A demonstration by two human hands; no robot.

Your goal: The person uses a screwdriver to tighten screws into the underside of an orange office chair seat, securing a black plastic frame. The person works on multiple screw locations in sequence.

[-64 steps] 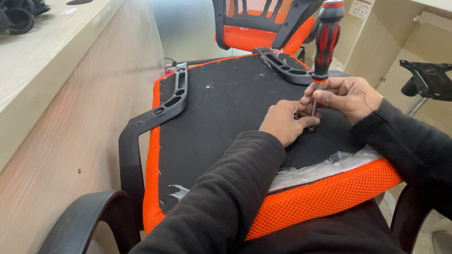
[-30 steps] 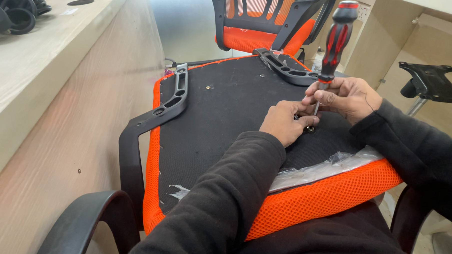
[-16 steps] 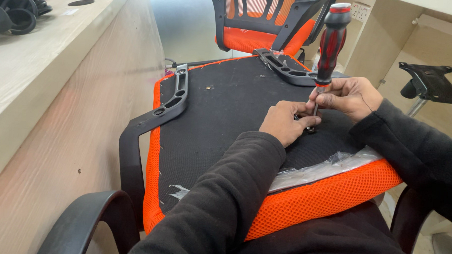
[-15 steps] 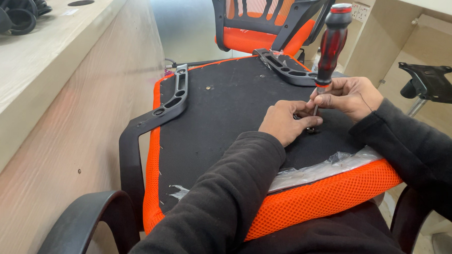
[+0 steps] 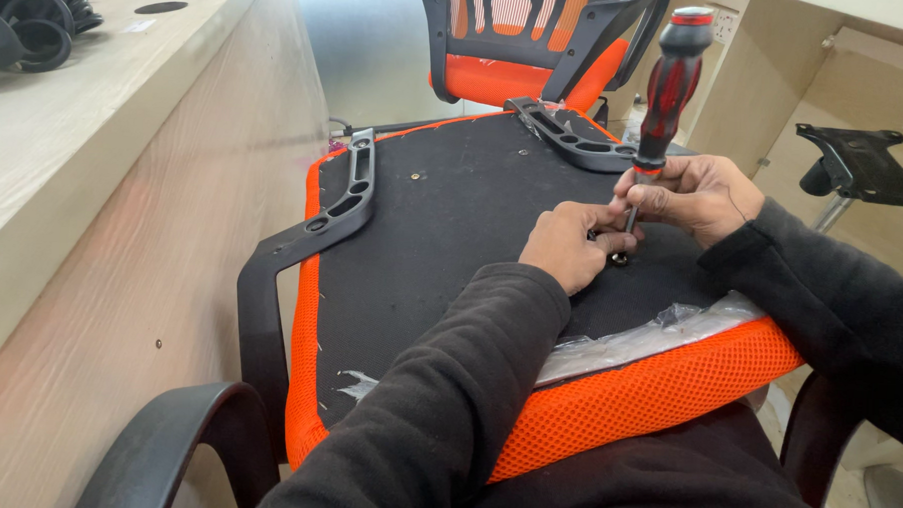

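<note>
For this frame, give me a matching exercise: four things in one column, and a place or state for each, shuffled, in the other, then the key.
Things:
1. screwdriver
2. left hand
3. plastic wrap
4. armrest bracket

Places or states:
A. lies along the seat's left edge
B. held upright by the right hand, tip on the black seat underside
C. crumpled at the near orange edge
D. fingers pinched around the screwdriver's tip

Pairs: 1-B, 2-D, 3-C, 4-A
</note>
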